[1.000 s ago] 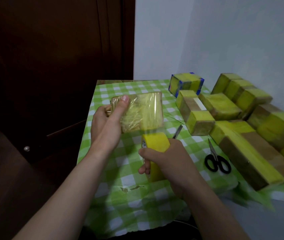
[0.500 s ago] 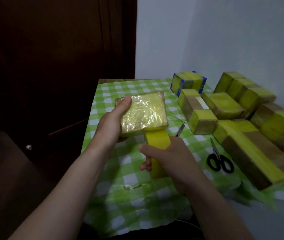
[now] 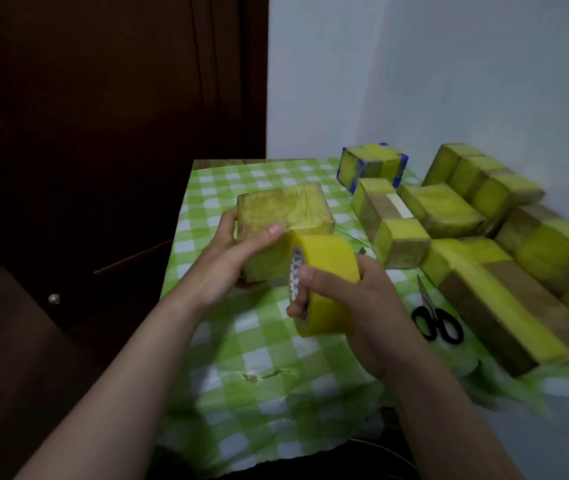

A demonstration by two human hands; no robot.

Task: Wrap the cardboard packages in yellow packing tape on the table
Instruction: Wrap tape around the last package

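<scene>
Left hand (image 3: pixel 238 258) grips a tape-covered cardboard package (image 3: pixel 281 230), raised above the green checked tablecloth (image 3: pixel 262 362). Right hand (image 3: pixel 356 306) grasps the yellow tape roll (image 3: pixel 324 282), touching the package's near side. Black scissors (image 3: pixel 435 322) lie beside wrapped packages (image 3: pixel 484 244) at right.

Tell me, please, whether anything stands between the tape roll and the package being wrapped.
Nothing visible does: the tape roll in the right hand sits against the near side of the package gripped by the left hand. The scissors lie off to the right.
</scene>
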